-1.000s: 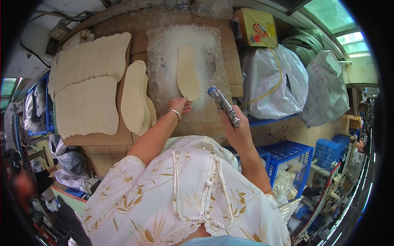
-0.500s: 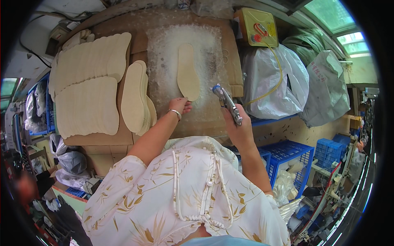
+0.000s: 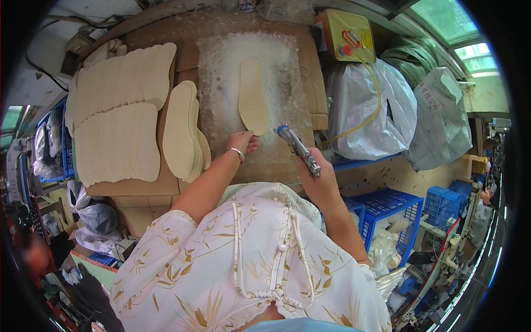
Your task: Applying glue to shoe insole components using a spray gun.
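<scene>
A single cream shoe insole lies on a glue-whitened cardboard patch of the workbench. My left hand, with a bracelet at the wrist, rests its fingertips on the near end of that insole. My right hand grips a metal spray gun whose nozzle points up and left toward the insole. To the left, a small stack of the same insoles lies beside my left forearm.
Two fanned rows of cream insoles cover the bench's left side. A yellow control box with a yellow hose stands at the back right. Grey plastic bags and blue crates fill the right.
The spray gun in my right hand has shifted slightly right and then back toward the insole. My left hand has stayed on the insole's near end.
</scene>
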Demonstrator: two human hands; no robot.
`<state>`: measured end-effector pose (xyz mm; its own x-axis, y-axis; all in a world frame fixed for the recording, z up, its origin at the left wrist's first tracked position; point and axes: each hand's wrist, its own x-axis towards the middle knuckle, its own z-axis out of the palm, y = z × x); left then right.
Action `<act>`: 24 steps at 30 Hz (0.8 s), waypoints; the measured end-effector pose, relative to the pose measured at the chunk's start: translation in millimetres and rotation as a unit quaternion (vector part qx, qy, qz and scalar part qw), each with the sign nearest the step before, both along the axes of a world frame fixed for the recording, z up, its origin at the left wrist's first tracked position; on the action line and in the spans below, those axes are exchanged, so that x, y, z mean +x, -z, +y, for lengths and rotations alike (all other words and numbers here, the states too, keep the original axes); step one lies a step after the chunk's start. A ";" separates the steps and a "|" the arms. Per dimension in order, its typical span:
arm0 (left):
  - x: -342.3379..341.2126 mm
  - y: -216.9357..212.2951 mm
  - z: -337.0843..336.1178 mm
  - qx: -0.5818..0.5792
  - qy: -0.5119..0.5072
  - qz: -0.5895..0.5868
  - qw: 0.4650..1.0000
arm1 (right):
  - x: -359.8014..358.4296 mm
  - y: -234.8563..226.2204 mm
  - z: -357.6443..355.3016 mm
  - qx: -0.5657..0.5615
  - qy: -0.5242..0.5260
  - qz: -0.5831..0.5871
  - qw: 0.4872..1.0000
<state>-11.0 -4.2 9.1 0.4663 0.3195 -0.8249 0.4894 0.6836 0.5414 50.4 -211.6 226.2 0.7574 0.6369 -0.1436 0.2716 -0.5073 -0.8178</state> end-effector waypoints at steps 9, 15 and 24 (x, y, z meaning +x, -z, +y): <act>-1.2 -0.4 0.2 -0.001 0.000 0.003 1.000 | -2.0 -1.1 1.3 0.012 0.007 0.013 1.000; -0.5 -2.4 -0.4 0.000 0.003 0.003 1.000 | 1.1 -1.2 -0.9 -0.022 0.054 0.035 0.998; -1.5 -2.5 -0.1 0.002 0.000 -0.001 1.000 | -4.6 -1.4 -3.9 -0.006 0.043 0.021 0.999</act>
